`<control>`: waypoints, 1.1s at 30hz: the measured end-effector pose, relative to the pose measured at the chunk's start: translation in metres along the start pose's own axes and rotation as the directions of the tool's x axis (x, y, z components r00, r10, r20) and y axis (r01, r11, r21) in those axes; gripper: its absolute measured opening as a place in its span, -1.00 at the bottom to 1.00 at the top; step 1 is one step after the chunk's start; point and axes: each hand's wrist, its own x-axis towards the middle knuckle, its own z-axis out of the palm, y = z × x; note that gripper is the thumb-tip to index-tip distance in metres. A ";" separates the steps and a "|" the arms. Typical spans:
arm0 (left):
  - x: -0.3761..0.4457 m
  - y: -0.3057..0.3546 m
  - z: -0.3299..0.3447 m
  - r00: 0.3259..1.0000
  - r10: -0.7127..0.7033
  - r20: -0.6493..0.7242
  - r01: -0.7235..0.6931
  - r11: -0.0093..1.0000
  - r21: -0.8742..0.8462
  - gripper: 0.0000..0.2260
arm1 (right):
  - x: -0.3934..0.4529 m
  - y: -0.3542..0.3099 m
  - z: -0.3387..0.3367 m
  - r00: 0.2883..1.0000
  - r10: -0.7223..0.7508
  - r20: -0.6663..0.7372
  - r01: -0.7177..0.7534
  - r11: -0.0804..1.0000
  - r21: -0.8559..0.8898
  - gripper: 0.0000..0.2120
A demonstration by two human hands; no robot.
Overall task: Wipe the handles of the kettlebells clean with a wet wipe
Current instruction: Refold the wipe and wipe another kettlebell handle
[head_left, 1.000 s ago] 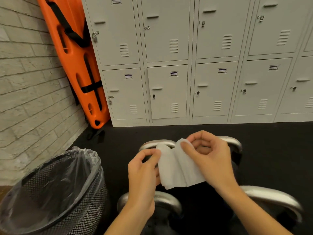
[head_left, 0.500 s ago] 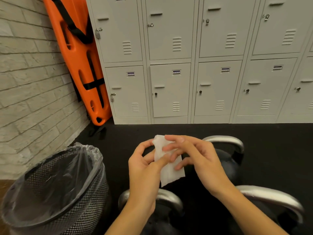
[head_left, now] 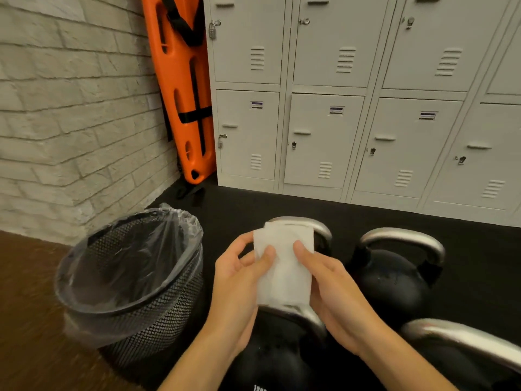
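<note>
A folded white wet wipe [head_left: 284, 263] is held flat between both hands above the kettlebells. My left hand [head_left: 239, 280] pinches its left edge and my right hand [head_left: 329, 283] pinches its right edge. Several black kettlebells with silver handles stand on the dark floor. One handle [head_left: 307, 317] shows just below the wipe, another [head_left: 318, 225] peeks out behind it. A third kettlebell [head_left: 394, 277] stands to the right, and a fourth handle [head_left: 462, 340] is at the lower right. The wipe touches no handle that I can see.
A mesh waste bin [head_left: 129, 280] lined with a clear bag stands close on the left. Grey lockers [head_left: 338, 108] line the back wall. An orange rescue board [head_left: 183, 88] leans in the corner by a white brick wall [head_left: 70, 122].
The wipe went from half opened, to bunched between my fingers, to a flat folded rectangle held by both hands. The view has swung left, so the bin sits nearer the centre.
</note>
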 end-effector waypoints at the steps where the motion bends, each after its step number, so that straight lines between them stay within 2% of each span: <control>1: 0.001 -0.001 -0.004 1.000 0.007 -0.016 -0.007 1.000 -0.003 -0.81 | 0.002 0.002 0.003 1.000 0.010 0.003 -0.010 1.000 -0.001 -0.66; 5: 0.006 -0.011 -0.030 0.991 0.077 -0.107 -0.077 0.997 0.001 -0.84 | 0.016 0.003 0.005 0.999 -0.003 -0.053 0.001 0.999 -0.038 -0.66; 7: 0.010 -0.026 -0.048 0.962 0.185 -0.198 -0.170 0.981 0.091 -0.85 | 0.025 -0.001 0.005 0.982 -0.139 -0.124 0.104 0.960 -0.259 -0.63; 8: 0.012 -0.036 -0.057 0.942 0.233 -0.242 -0.200 0.968 0.151 -0.85 | 0.030 -0.004 0.005 0.961 -0.249 -0.119 0.176 0.886 -0.428 -0.63; 10: 0.015 -0.057 -0.071 0.912 0.261 -0.316 -0.198 0.955 0.219 -0.83 | 0.040 -0.003 0.008 0.887 -0.461 0.017 0.345 0.640 -0.687 -0.73; 11: 0.017 -0.068 -0.076 0.903 0.255 -0.344 -0.186 0.957 0.221 -0.81 | 0.044 0.000 0.009 0.850 -0.512 0.127 0.421 0.512 -0.749 -0.80; 12: 0.018 -0.078 -0.078 0.900 0.237 -0.365 -0.170 0.963 0.207 -0.79 | 0.048 0.005 0.012 0.828 -0.503 0.247 0.476 0.400 -0.783 -0.83; 13: 0.020 -0.086 -0.081 0.900 0.203 -0.384 -0.144 0.974 0.177 -0.77 | 0.052 0.014 0.015 0.825 -0.433 0.363 0.511 0.302 -0.805 -0.82; 15: 0.022 -0.102 -0.082 0.911 0.112 -0.398 -0.085 0.993 0.085 -0.74 | 0.059 0.036 0.019 0.827 -0.199 0.526 0.549 0.083 -0.832 -0.70; 17: 0.020 -0.112 -0.081 0.919 0.025 -0.393 -0.024 1.000 0.009 -0.71 | 0.062 0.059 0.020 0.823 -0.011 0.568 0.562 -0.134 -0.817 -0.61; 18: 0.018 -0.115 -0.080 0.925 0.005 -0.380 -0.008 1.000 -0.006 -0.69 | 0.060 0.065 0.020 0.824 0.029 0.566 0.558 -0.219 -0.801 -0.59; 20: 0.014 -0.114 -0.077 0.934 -0.021 -0.356 0.005 0.999 -0.046 -0.68 | 0.053 0.067 0.016 0.786 0.007 0.618 0.584 -0.336 -0.739 -0.56; 22: 0.012 -0.115 -0.077 0.942 -0.043 -0.333 0.017 0.996 -0.083 -0.67 | 0.042 0.062 0.009 0.761 0.004 0.648 0.604 -0.368 -0.707 -0.54; 26: 0.017 -0.126 -0.084 0.957 -0.032 -0.289 -0.015 0.987 -0.161 -0.56 | 0.035 0.057 -0.002 0.758 0.000 0.652 0.606 -0.368 -0.705 -0.53; 29: 0.018 -0.134 -0.086 0.961 -0.074 -0.268 0.011 0.974 -0.228 -0.68 | 0.047 0.065 0.013 0.755 0.002 0.656 0.587 -0.446 -0.675 -0.54; 33: 0.016 -0.137 -0.091 0.963 -0.074 -0.260 0.010 0.971 -0.240 -0.70 | 0.049 0.080 0.027 0.724 0.084 0.685 0.613 -0.534 -0.583 -0.50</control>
